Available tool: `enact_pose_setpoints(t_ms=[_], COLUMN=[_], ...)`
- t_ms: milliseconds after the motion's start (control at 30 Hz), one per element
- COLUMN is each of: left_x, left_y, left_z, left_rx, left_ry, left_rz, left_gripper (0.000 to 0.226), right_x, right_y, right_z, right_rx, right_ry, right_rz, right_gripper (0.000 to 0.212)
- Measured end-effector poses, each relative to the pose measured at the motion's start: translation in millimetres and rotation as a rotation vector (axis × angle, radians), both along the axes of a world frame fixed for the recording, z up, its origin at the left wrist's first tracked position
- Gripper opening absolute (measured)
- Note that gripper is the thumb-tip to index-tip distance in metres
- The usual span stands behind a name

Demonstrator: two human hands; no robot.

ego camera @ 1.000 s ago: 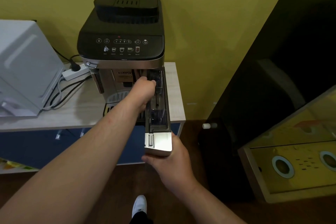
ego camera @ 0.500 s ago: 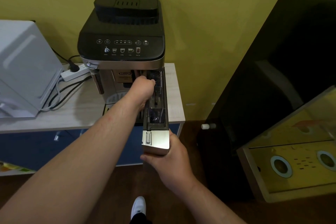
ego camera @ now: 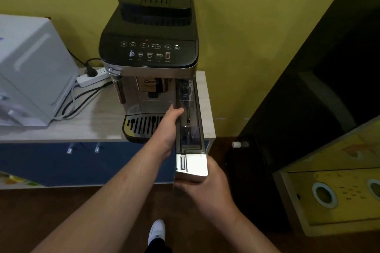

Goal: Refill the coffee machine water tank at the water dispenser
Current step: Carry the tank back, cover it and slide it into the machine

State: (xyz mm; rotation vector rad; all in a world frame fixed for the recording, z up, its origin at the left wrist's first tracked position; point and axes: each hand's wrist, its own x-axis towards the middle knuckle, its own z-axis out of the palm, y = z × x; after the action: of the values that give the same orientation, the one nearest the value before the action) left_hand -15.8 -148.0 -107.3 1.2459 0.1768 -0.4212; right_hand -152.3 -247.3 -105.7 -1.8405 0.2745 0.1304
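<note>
A black and silver coffee machine [ego camera: 149,51] stands on a pale wooden counter [ego camera: 98,121] against the yellow wall. Its long clear water tank [ego camera: 190,129], with a silver front plate, sticks far out of the machine's right side towards me. My right hand [ego camera: 205,189] cups the tank's silver front end from below. My left hand [ego camera: 167,127] grips the tank's left wall about halfway along. The tank's back end is still inside the machine's slot.
A white appliance [ego camera: 30,67] sits at the counter's left, with a power strip [ego camera: 92,78] and cables behind it. Blue cabinet doors [ego camera: 61,162] lie below. A tall black cabinet [ego camera: 308,98] and a glass-topped yellow box [ego camera: 339,180] stand on the right. My white shoe [ego camera: 157,231] is on the floor.
The tank has slid further out of the machine towards me. My left hand has moved back along the tank's side, uncovering the drip tray.
</note>
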Motion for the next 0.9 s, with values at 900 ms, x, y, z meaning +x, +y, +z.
enact_pose_setpoints(t_ms=[900], left_x=[-38.8], left_y=[22.1], left_z=[-118.2], left_rx=[0.071], left_ry=[0.46], left_rz=[0.008], left_gripper=[0.054], right_x=[10.5], right_y=[7.1], right_z=[-2.4], right_rx=[-0.004], right_ry=[-0.028], right_rz=[-0.038], right_gripper=[0.062])
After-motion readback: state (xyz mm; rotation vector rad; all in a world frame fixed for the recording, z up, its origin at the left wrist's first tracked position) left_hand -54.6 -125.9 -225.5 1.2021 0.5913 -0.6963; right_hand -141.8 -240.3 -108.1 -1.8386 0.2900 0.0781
